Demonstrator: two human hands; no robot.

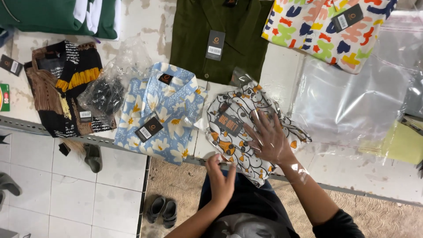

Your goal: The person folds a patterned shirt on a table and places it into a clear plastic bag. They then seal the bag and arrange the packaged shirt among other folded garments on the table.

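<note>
Blue floral shirt [161, 117] crowds left — clear bags [352, 101] right (near edge open).

Single head camera looking steeply down from above, sitting close over near edge of table [282, 66]; table filling upper frame, tiled floor [66, 189] showing below edge at left. No second view sharing scene.

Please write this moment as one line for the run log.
right hand: flat inside clear bag on white patterned shirt | left hand: at bag's near edge | beside: blue floral shirt
</note>
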